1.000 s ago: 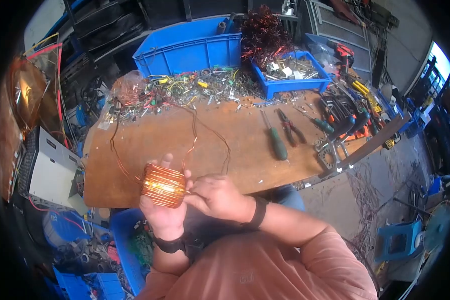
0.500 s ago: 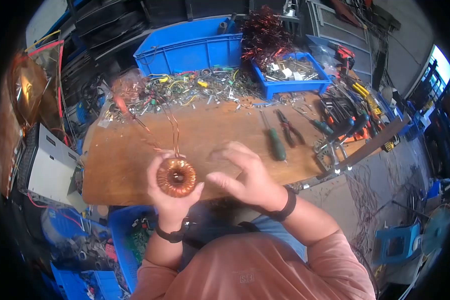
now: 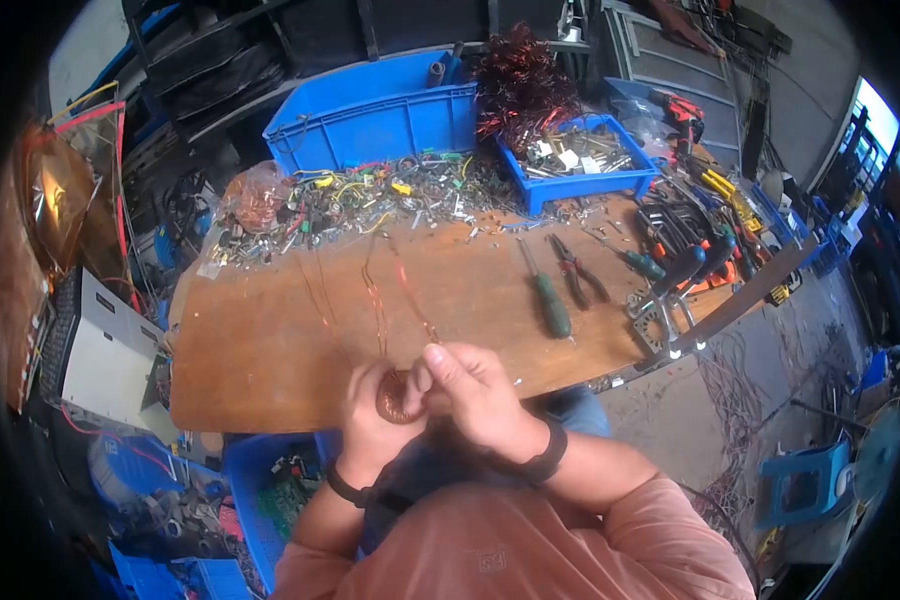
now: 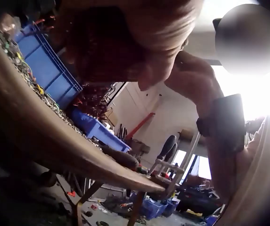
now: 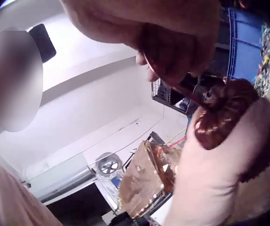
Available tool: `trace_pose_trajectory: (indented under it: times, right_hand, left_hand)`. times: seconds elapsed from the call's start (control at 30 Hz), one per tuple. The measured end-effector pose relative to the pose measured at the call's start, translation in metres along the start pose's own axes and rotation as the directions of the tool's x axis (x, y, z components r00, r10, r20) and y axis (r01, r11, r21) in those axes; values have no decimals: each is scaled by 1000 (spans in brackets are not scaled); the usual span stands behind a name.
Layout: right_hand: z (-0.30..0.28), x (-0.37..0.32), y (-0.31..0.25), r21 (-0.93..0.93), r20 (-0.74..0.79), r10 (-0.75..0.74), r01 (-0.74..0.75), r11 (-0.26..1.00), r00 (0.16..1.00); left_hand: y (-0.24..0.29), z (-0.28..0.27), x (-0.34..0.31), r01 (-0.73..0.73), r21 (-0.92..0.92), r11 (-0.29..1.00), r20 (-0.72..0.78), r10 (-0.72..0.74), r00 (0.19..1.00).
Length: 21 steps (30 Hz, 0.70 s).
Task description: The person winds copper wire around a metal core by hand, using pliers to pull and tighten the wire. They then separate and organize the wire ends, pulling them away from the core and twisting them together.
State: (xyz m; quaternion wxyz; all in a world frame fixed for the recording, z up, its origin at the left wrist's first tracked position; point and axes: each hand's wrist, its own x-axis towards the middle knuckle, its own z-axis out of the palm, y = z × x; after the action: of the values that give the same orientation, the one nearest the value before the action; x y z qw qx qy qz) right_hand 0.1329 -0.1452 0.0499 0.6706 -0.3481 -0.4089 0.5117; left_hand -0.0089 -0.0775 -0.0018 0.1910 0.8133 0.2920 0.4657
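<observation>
A ring-shaped coil of copper wire [image 3: 394,398] is gripped by the left hand [image 3: 367,423] over the front edge of the table; in the right wrist view the coil [image 5: 227,113] sits against the left thumb. From its hole a wire strand [image 5: 184,92] runs to the right hand [image 5: 172,33], whose curled fingers pinch it. In the head view the right hand [image 3: 480,398] is just right of the coil. Long loose copper wires [image 3: 375,305] trail up over the wooden table [image 3: 240,350]. The left wrist view shows the coil dark, mostly behind the left hand [image 4: 161,28].
A green-handled screwdriver [image 3: 551,305] and pliers [image 3: 576,272] lie right of the wires. Scrap pieces [image 3: 430,195] line the table's back, before a large blue bin [image 3: 370,125] and a smaller blue tray [image 3: 590,183]. A metal clamp-like frame [image 3: 658,325] stands at the right edge.
The left hand and coil have moved right and lower, and the coil has turned. The right hand, apart from the coil half a second ago, has come beside it and taken hold of a wire.
</observation>
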Motion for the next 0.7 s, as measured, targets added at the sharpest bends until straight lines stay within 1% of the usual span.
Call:
trace_pose_trajectory:
  times: [0.07,0.1,0.2,0.23,0.27,0.3,0.33,0.4,0.43,0.53,0.57,0.67,0.7]
  right_hand:
    - [1,2,-11,159,-53,47,-39,987,997]
    - [2,3,-18,236,-71,81,-62,970,994]
    - [-15,9,-59,419,-112,157,-96,903,981]
    - [-20,14,-68,469,-100,202,-133,873,974]
    - [-25,19,-76,516,-87,244,-165,840,966]
    - [-32,25,-78,535,-111,256,-159,830,960]
    - [-38,29,-88,591,-140,245,-117,798,959]
    - [-50,35,-105,737,24,216,-163,656,976]
    - [-51,40,-105,766,68,214,-188,615,975]
    - [-46,51,-102,749,-16,211,-128,650,977]
    - [-55,54,-93,721,52,156,-145,678,986]
    - [-47,49,-71,562,33,113,-112,819,993]
    - [-52,47,-55,482,108,85,-127,867,991]
  left_hand:
    - [-5,1,-3,-8,63,998,42,6,999]
    - [-6,1,-5,26,59,998,58,-29,998]
    - [-14,-7,-6,-92,67,994,189,78,979]
    - [-10,-8,-6,-58,41,998,184,49,982]
    - [-10,-10,-6,-60,22,998,194,55,979]
    - [-10,-11,-5,-65,2,998,206,63,977]
    - [-10,-12,-5,-69,-17,997,217,71,974]
    - [-10,-13,-4,-87,10,996,230,82,970]
    - [-10,-13,-4,-96,22,995,240,88,967]
    - [-2,-12,-3,-27,-24,999,209,31,977]
    - [-2,-10,-2,-25,-28,999,195,30,980]
    - [-5,-5,-6,12,-51,999,166,-4,986]
    - [-6,-4,-7,38,-72,997,167,-25,986]
